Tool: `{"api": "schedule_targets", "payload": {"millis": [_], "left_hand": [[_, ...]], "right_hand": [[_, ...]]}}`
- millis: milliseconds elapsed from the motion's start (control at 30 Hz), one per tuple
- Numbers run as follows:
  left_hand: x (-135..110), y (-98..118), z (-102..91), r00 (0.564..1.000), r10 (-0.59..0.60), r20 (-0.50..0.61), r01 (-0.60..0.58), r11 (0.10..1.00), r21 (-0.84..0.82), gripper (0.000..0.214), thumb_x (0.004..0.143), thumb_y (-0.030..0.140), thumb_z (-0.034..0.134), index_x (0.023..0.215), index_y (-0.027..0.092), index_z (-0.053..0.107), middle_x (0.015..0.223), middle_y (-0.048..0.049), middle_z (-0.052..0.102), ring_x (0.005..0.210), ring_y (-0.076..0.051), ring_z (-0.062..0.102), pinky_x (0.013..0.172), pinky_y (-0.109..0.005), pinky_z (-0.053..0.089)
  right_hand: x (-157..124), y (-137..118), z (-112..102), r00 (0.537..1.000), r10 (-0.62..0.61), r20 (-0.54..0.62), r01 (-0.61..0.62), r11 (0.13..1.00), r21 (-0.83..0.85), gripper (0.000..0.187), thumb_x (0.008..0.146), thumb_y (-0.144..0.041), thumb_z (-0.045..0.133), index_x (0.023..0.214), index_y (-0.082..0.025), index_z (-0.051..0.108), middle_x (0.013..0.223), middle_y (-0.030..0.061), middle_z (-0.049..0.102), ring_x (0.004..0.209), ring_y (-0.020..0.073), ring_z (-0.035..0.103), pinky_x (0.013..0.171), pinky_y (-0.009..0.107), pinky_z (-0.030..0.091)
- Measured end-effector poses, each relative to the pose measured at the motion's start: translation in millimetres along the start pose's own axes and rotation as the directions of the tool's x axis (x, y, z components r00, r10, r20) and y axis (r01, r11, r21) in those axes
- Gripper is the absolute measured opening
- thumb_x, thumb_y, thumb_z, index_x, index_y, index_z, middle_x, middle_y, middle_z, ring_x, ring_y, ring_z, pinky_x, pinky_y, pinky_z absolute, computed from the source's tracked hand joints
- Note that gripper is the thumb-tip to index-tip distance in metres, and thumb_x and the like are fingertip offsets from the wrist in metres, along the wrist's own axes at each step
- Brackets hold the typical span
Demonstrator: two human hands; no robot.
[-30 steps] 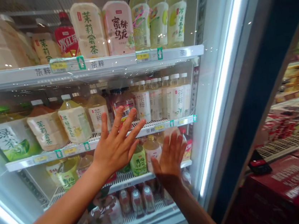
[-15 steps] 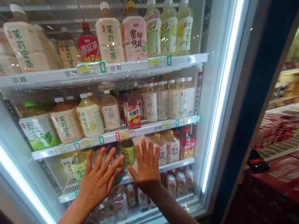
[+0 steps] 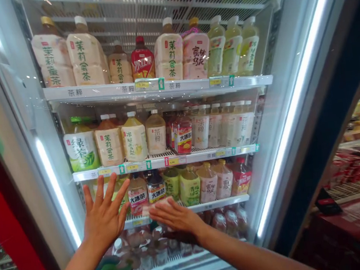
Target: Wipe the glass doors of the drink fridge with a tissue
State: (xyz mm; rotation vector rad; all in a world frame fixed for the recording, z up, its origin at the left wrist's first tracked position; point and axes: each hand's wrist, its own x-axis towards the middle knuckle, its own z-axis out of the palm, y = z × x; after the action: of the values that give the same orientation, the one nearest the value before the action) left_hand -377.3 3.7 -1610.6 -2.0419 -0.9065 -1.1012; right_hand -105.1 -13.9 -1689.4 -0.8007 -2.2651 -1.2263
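A glass refrigerator door (image 3: 159, 100) stands before me, with shelves of bottled tea behind it. My left hand (image 3: 102, 213) is spread on or just before the glass at the lower left, fingers apart, holding nothing. My right hand (image 3: 178, 217) lies flat and slanted to the left, pressing a pale, thin cloth or tissue (image 3: 158, 204) against the glass. Part of that pale piece is hidden beneath the fingers. Behind the hands are bottles with red labels (image 3: 138, 196) and a green tea bottle (image 3: 190, 188).
Bright light strips (image 3: 295, 96) run along both sides of the cooler. A dark door frame (image 3: 322, 105) borders it at right. Farther right are a rack of packaged goods (image 3: 358, 158) and dark red boxes (image 3: 359, 227). A red panel (image 3: 6, 207) stands at left.
My right hand has turned from fingers up to fingers pointing left, sweeping the pale piece down-left across the glass. The left hand has shifted left, still spread. The view has swung left.
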Motion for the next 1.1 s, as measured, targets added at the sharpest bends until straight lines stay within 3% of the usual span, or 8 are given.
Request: {"api": "schedule_targets", "payload": {"millis": [167,333,433,633,733,800,900,1100], "left_hand": [[-4.3,-8.7,-3.5,0.999,-0.053,-0.006,0.053,0.998,-0.033,0.069,0.1,0.042,0.05,0.161,0.037,0.019,0.174,0.0025,0.005,0.162,-0.027,-0.004,0.129,-0.057,-0.01],[-18.8,-15.0,-5.2,0.994,-0.112,0.014,0.113,0.993,-0.039,0.072,0.098,0.038,0.056,0.161,0.037,0.021,0.174,0.0005,0.009,0.162,-0.028,-0.001,0.13,-0.058,-0.006],[-22.7,-23.7,-9.0,0.992,-0.122,0.015,0.122,0.992,-0.022,0.072,0.098,0.036,0.056,0.161,0.035,0.021,0.174,-0.0008,0.01,0.162,-0.029,0.0,0.13,-0.058,-0.005],[-22.9,-37.8,-10.2,0.986,-0.163,-0.022,0.163,0.987,0.003,0.075,0.098,0.035,0.055,0.162,0.031,0.017,0.174,-0.0035,0.004,0.161,-0.03,-0.005,0.13,-0.059,-0.006],[-25.8,-39.3,-9.7,0.985,-0.171,-0.038,0.172,0.985,0.013,0.076,0.098,0.034,0.055,0.163,0.029,0.017,0.174,-0.0047,0.003,0.161,-0.031,-0.004,0.13,-0.057,-0.006],[-27.8,-40.2,-10.4,0.983,-0.17,-0.064,0.171,0.985,0.002,0.075,0.098,0.034,0.055,0.162,0.028,0.018,0.174,-0.0047,0.004,0.161,-0.03,-0.002,0.131,-0.055,-0.006],[-27.9,-42.8,-12.3,0.981,-0.161,-0.105,0.16,0.987,-0.015,0.074,0.097,0.037,0.055,0.162,0.028,0.02,0.175,-0.0035,0.007,0.161,-0.03,0.0,0.132,-0.052,-0.005],[-15.6,-46.1,-18.5,0.972,-0.156,-0.177,0.153,0.988,-0.029,0.073,0.098,0.041,0.053,0.162,0.028,0.021,0.175,-0.0018,0.006,0.162,-0.029,-0.001,0.132,-0.051,-0.007]], "right_hand": [[85.4,54.9,-35.5,0.986,0.167,0.025,-0.165,0.982,-0.087,0.092,0.097,-0.067,0.05,0.162,-0.009,0.023,0.172,0.0096,0.019,0.162,0.0288,0.0,0.132,0.056,0.01],[57.8,3.1,-12.2,0.97,-0.148,0.193,0.131,0.987,0.099,0.079,0.095,-0.066,0.054,0.16,-0.024,0.035,0.17,-0.0054,0.029,0.161,0.0135,0.011,0.13,0.038,0.028],[59.3,3.4,-12.4,0.928,-0.246,0.278,0.193,0.959,0.205,0.074,0.095,-0.058,0.059,0.16,-0.034,0.032,0.168,-0.0116,0.03,0.159,0.0086,0.018,0.129,0.033,0.03],[146.3,54.6,-46.6,0.991,0.071,0.113,-0.079,0.995,0.067,0.095,0.096,-0.066,0.053,0.164,-0.013,0.013,0.171,0.0098,0.018,0.161,0.0291,0.01,0.13,0.06,0.016],[140.0,33.7,-37.4,0.979,-0.145,0.141,0.136,0.988,0.068,0.097,0.092,-0.071,0.055,0.162,-0.012,0.023,0.172,0.0049,0.018,0.162,0.0232,0.01,0.133,0.05,0.014],[130.1,22.0,-29.3,0.909,-0.369,0.194,0.36,0.929,0.082,0.093,0.09,-0.074,0.057,0.159,-0.017,0.032,0.171,-0.0022,0.021,0.161,0.0156,0.013,0.134,0.039,0.015],[153.8,44.4,-37.0,0.855,-0.481,0.195,0.47,0.877,0.104,0.09,0.089,-0.069,0.062,0.159,-0.021,0.034,0.17,-0.0056,0.025,0.16,0.0121,0.016,0.134,0.037,0.017],[274.8,111.8,-89.6,0.998,-0.067,-0.014,0.066,0.995,-0.069,0.091,0.096,-0.073,0.044,0.163,-0.017,0.02,0.173,0.007,0.018,0.161,0.0297,0.01,0.131,0.062,0.009]]}}
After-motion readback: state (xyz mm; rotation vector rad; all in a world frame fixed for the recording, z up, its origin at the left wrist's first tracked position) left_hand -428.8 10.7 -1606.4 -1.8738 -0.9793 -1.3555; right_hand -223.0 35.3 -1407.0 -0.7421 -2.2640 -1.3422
